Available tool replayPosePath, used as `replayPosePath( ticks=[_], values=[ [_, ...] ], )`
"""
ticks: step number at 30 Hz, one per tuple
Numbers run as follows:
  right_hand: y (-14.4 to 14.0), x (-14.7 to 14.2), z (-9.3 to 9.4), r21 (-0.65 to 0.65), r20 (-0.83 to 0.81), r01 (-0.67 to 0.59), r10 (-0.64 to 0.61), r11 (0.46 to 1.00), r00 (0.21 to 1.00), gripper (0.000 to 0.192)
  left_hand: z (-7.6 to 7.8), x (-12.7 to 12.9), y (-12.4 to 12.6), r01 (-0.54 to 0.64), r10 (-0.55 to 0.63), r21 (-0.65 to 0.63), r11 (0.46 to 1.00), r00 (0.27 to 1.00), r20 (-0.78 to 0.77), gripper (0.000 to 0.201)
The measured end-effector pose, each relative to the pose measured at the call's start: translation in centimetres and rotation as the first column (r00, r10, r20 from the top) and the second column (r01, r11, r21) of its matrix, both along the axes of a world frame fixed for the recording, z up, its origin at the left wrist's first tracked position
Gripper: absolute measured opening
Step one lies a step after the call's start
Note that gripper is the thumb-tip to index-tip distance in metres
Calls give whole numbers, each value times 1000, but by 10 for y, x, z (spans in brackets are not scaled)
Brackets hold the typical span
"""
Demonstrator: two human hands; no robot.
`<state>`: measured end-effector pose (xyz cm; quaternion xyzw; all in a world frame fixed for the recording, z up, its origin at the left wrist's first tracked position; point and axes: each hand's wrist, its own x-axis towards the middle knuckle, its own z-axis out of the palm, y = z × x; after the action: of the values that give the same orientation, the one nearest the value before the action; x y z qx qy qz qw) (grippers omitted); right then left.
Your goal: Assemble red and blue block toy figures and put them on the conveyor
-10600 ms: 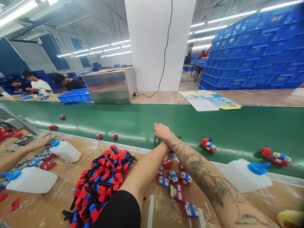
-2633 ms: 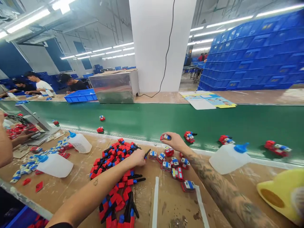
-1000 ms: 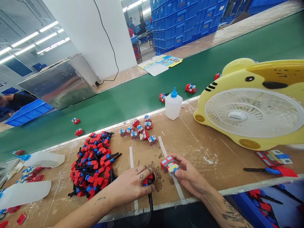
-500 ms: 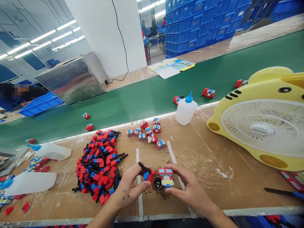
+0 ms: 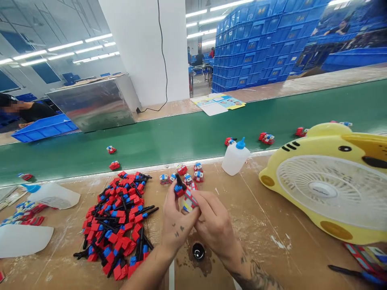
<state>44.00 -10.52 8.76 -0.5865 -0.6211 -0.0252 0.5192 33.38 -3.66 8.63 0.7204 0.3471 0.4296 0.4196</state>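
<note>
My left hand (image 5: 177,225) is closed on a toy arm piece (image 5: 179,189), blue with a black stick pointing up. My right hand (image 5: 215,220) grips a red, grey and yellow toy body (image 5: 189,200). Both parts meet between my fingertips, which hide most of the joint; whether they are fully joined I cannot tell. Below the hands, a small black cup (image 5: 198,251) of dark liquid sits on a wet patch of the table. Left of my hands lies a heap of red and blue arm pieces (image 5: 121,217) with black sticks. Several toy bodies (image 5: 198,176) stand behind my hands.
A white bottle with a blue nozzle (image 5: 236,159) stands by the green conveyor belt (image 5: 169,135), which carries several toy bodies. A yellow fan (image 5: 320,189) fills the right side. More bottles (image 5: 57,195) lie at left. A person sits beyond a blue crate (image 5: 45,128).
Both hands have risen away from the black cup and come together. The arm piece and the toy body, apart before, now touch. My view has tilted up slightly.
</note>
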Motion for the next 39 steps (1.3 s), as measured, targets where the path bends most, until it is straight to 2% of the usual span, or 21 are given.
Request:
replayPosePath(
  ticks=[1,3,5,6,7,8,9,11,14,17,19,21,22,23,26,27,28,30,34,36,39],
  values=[
    [6,5,2,4,-24,4,-4,1000,1000,52,9,9,13,5,-4,44,999,1000,-26,69],
    [15,25,0,-42,-119,13,-18,999,993,61,24,27,48,21,8,137,990,979,-204,68],
    [21,62,-10,-69,-232,173,-185,982,955,71,34,48,89,33,58,198,980,896,-440,66],
    [24,84,-16,-67,-292,333,-337,941,895,74,37,59,110,36,82,210,977,846,-526,64],
    [29,107,-24,-55,-360,497,-482,866,799,80,38,72,132,41,92,212,976,808,-582,63],
    [35,129,-30,-82,-426,583,-557,808,713,91,37,84,152,52,88,204,978,779,-620,63],
    [41,150,-36,-146,-475,594,-583,791,659,99,36,97,170,67,73,187,980,752,-655,62],
    [56,180,-44,-260,-507,521,-574,813,643,102,32,122,201,105,40,151,983,679,-733,52],
    [64,199,-48,-333,-481,406,-524,851,703,80,22,151,231,161,-18,88,983,565,-825,34],
    [45,198,-44,-371,-461,278,-436,886,773,69,7,166,242,199,-72,30,980,486,-871,32],
    [22,194,-38,-411,-430,114,-303,904,850,69,-5,170,243,216,-91,13,976,467,-880,33],
    [-1,187,-28,-480,-381,-89,-116,873,917,70,-16,170,241,233,-102,12,972,472,-876,38],
    [-11,182,-22,-539,-347,-192,-9,820,938,70,-19,168,239,245,-110,13,969,480,-870,43],
    [-20,177,-14,-615,-312,-279,97,738,945,68,-21,165,238,261,-121,13,965,490,-863,51],
    [-34,154,8,-840,-220,-361,354,406,909,57,-11,143,232,329,-167,17,944,522,-836,78],
    [-36,146,14,-885,-191,-336,405,323,894,54,-4,130,227,357,-181,26,934,533,-827,81],
    [-38,138,19,-913,-163,-304,441,272,883,52,6,113,221,386,-193,38,922,542,-818,80],
    [-39,125,27,-940,-111,-253,496,230,861,52,28,70,201,449,-219,67,891,555,-802,69],
    [-38,108,38,-956,-31,-191,572,222,819,44,61,-43,136,597,-319,110,795,565,-761,45],
    [-36,103,44,-963,15,-148,590,226,807,37,63,-98,99,561,-306,90,823,571,-761,37],
    [-34,96,52,-971,60,-98,617,219,785,34,46,-165,53,430,-246,29,902,569,-785,27]
  ],
)
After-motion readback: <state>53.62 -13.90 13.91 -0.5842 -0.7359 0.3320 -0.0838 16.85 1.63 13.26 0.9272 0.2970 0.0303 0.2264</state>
